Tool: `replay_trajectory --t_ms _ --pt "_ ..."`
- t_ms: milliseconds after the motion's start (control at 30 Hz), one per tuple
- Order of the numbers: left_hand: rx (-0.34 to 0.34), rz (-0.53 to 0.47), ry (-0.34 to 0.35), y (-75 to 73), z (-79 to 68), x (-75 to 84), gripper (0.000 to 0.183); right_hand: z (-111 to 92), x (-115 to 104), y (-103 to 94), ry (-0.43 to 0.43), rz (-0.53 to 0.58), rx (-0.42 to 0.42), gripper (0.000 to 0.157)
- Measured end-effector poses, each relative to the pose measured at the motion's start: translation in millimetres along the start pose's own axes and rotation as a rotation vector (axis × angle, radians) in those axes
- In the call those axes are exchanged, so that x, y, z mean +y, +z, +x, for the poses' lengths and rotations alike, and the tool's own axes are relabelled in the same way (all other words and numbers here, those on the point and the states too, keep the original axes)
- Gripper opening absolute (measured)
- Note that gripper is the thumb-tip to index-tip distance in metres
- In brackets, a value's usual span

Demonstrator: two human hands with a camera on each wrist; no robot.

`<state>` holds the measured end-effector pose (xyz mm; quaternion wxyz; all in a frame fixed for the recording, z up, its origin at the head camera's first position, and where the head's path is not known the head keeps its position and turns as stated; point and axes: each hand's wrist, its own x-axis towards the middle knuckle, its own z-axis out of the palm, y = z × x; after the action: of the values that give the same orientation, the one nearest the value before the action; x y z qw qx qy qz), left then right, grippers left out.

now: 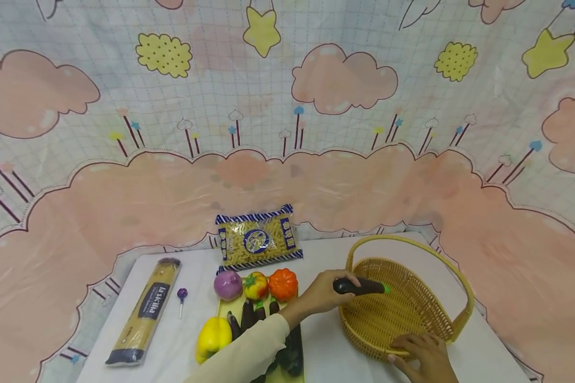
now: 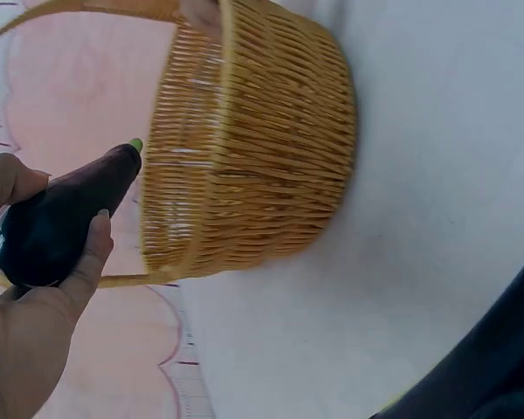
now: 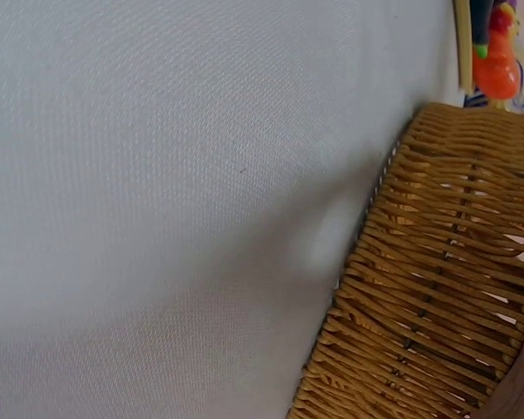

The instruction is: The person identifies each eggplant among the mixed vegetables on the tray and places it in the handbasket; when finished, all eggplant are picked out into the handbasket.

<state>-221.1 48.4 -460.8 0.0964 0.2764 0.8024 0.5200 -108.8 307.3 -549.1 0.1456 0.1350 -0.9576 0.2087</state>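
Note:
A dark eggplant with a green tip is gripped by its thick end in my left hand. In the head view it overlaps the inside of the wicker basket, its green tip pointing right. The left wrist view shows the eggplant held between thumb and fingers, beside the basket's rim. My right hand holds the basket's near rim, fingers over the inside and thumb outside. In the right wrist view the woven wall fills the right side, and little of that hand shows.
Left of the basket, a yellow tray bears several eggplants, a yellow bell pepper and an orange pumpkin. A pasta bag lies behind it. Farther left are a lollipop and a spaghetti pack. The basket's handle arches upward.

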Motion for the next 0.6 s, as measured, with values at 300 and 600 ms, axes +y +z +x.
replay_trajectory --t_ms 300,600 --pt "-0.093 0.08 -0.011 30.4 9.7 -15.5 0.025 -0.9 2.2 3.1 -0.021 0.01 0.044 0.016" --pt "-0.15 0.248 0.044 51.7 13.8 -25.4 0.03 -1.3 3.0 4.4 -0.014 -0.005 0.05 0.016"
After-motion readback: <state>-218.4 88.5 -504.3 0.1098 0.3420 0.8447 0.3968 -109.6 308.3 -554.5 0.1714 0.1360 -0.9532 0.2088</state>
